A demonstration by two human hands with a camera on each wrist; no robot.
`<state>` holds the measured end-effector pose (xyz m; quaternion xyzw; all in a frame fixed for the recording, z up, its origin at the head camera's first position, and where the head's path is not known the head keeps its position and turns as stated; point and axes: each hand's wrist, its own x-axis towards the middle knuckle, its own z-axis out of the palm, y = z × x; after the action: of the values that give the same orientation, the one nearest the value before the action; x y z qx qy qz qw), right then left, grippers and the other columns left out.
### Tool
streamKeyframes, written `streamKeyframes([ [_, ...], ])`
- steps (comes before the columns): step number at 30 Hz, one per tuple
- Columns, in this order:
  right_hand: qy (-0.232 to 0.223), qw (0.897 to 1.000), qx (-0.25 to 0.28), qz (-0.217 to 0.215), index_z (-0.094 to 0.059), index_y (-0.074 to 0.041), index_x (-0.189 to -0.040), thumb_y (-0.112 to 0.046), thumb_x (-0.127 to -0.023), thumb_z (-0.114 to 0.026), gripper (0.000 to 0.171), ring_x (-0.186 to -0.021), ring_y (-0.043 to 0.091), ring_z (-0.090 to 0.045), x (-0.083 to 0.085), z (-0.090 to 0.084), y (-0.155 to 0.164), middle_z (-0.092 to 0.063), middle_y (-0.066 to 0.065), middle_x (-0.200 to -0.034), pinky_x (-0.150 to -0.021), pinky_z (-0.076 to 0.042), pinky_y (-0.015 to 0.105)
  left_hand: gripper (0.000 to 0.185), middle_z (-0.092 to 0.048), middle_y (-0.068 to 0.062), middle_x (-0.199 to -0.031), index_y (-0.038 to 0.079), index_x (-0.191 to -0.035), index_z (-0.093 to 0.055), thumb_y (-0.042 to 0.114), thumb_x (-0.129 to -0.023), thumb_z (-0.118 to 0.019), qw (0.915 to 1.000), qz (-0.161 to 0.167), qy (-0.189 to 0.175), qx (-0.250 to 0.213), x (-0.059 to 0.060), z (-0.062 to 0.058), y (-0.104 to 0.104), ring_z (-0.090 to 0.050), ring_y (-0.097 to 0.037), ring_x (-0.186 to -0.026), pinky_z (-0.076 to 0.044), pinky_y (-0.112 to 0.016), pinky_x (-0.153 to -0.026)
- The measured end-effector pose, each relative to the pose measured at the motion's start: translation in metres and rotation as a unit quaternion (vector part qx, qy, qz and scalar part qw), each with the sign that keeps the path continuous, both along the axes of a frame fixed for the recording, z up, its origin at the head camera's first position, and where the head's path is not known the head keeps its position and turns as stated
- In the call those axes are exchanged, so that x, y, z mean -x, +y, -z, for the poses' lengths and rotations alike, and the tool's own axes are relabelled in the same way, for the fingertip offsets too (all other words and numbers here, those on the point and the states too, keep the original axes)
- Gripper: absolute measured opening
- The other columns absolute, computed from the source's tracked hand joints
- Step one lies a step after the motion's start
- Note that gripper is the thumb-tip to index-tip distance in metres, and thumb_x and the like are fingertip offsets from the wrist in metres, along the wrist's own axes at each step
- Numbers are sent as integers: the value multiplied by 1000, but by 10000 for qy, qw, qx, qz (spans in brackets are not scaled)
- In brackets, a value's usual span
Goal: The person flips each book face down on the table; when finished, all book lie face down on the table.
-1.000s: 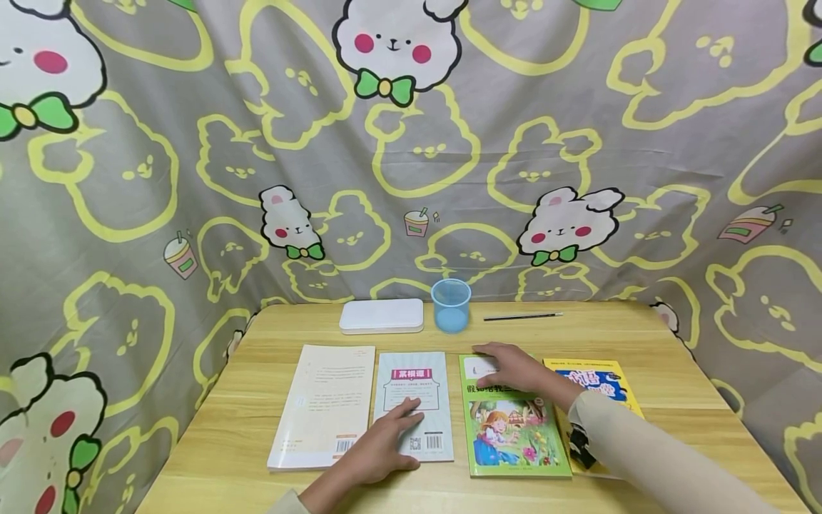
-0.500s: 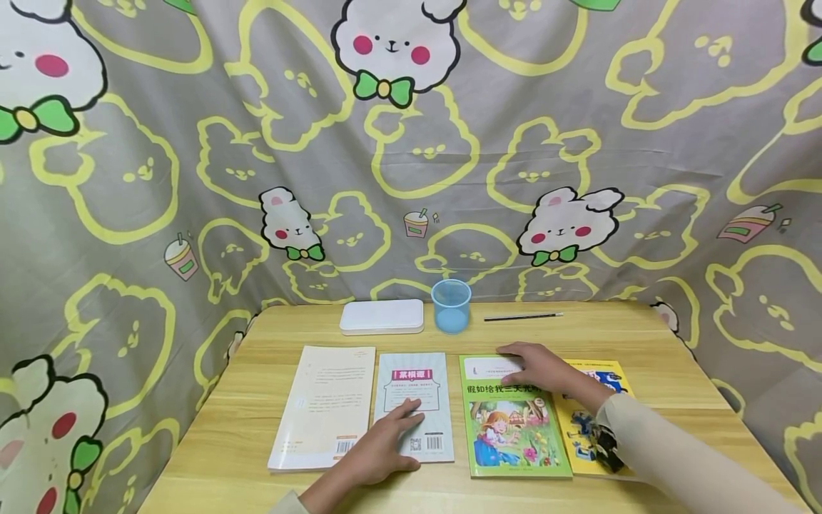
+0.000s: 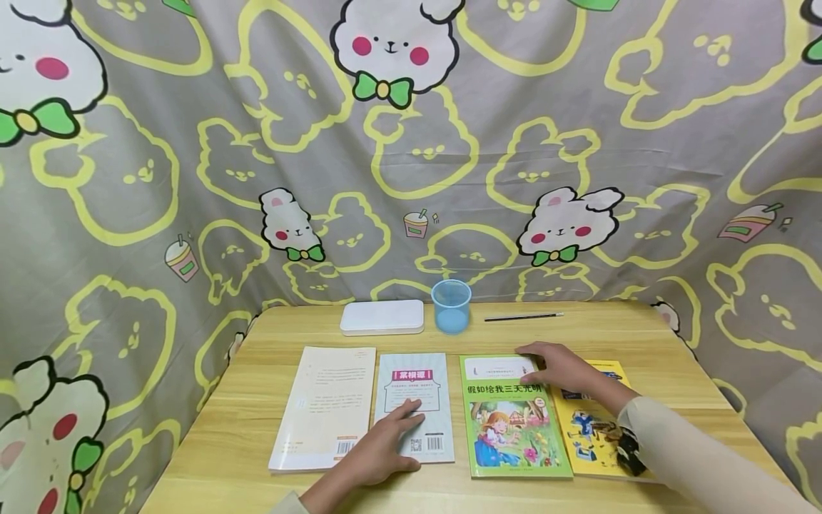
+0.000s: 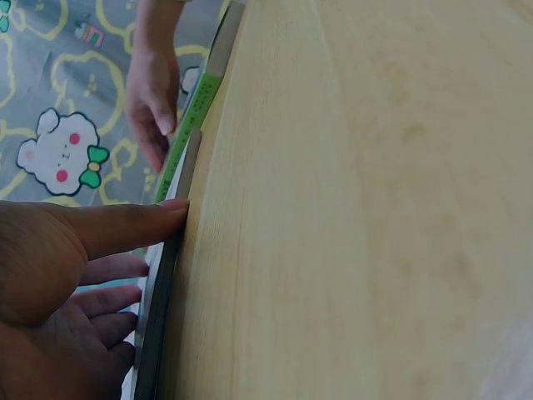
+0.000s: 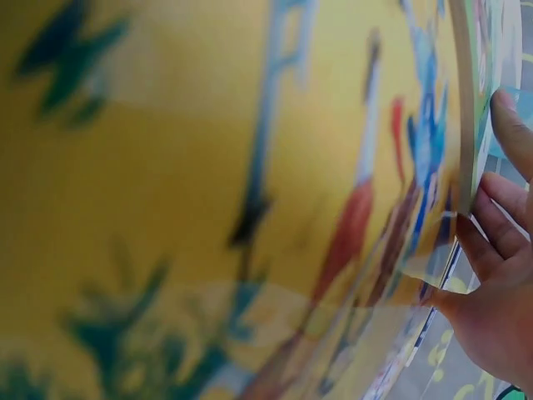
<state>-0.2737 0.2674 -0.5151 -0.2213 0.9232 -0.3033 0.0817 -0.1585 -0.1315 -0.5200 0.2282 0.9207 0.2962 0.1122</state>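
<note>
My right hand (image 3: 560,370) covered the upper part of the yellow picture book with blue cartoon figures (image 3: 591,435), and my sleeve hid its lower right corner; the right wrist view showed that cover only as a blur of yellow and blue. In the left wrist view my left hand (image 4: 58,283) was cut off at the frame edge, the thumb against the edge of a book.

Since a second before, my right hand had slid rightward off the middle of the green picture book with a girl in a garden (image 3: 510,421) to its top right corner, uncovering that book's title; its fingers lay straight, apart, flat across the seam of green and yellow books. My left hand had not moved: fingers relaxed and spread, resting on the pale blue book with a red title box (image 3: 414,403), just left of the green book.

Left of that lay a cream paperback (image 3: 324,403). Behind the green book on the wooden table (image 3: 244,428) stood a translucent blue plastic cup (image 3: 451,305), a flat white box (image 3: 382,316) and a thin dark pen (image 3: 523,315).
</note>
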Motion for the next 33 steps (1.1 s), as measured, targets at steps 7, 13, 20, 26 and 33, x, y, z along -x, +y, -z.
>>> streamKeyframes([
  [7,141,9999,62,-40,-56,-3,-146,-47,-89,-77,76,-130,44,-55,-1,4,13,-56,22,-145,-99,-52,59,79,-37,-1,-165,6,-146,-57,22,-76,-91,10000,12,-16,-34,0,0,0,-31,-30,-154,-31,-50,-122],
  [13,273,9994,150,-117,-55,-2,-146,-46,-89,-77,75,-125,41,-58,-2,7,20,-57,21,-141,-95,-54,56,78,-38,-2,-165,6,-146,-57,22,-77,-90,10000,30,-1,-41,0,0,0,-30,-30,-154,-31,-49,-123],
  [20,281,9993,227,-54,-57,-2,-145,-43,-89,-78,72,-124,41,-58,-2,9,20,-57,21,-140,-93,-54,53,79,-37,-2,-166,6,-146,-57,22,-77,-90,10000,30,-5,-26,0,0,0,-31,-30,-154,-31,-49,-122],
  [26,211,9992,340,89,-58,-4,-144,-43,-89,-78,70,-126,42,-56,-3,12,21,-56,21,-141,-94,-54,54,79,-37,-3,-166,5,-146,-57,21,-77,-90,10000,29,-22,-10,0,-1,0,-31,-31,-154,-31,-49,-122],
  [33,156,9988,438,162,-58,-5,-143,-41,-90,-78,67,-126,39,-57,-2,13,20,-57,18,-140,-93,-54,51,79,-37,-5,-166,4,-146,-57,24,-77,-90,10000,2,-20,62,-2,-4,2,-30,-32,-154,-32,-51,-122],
])
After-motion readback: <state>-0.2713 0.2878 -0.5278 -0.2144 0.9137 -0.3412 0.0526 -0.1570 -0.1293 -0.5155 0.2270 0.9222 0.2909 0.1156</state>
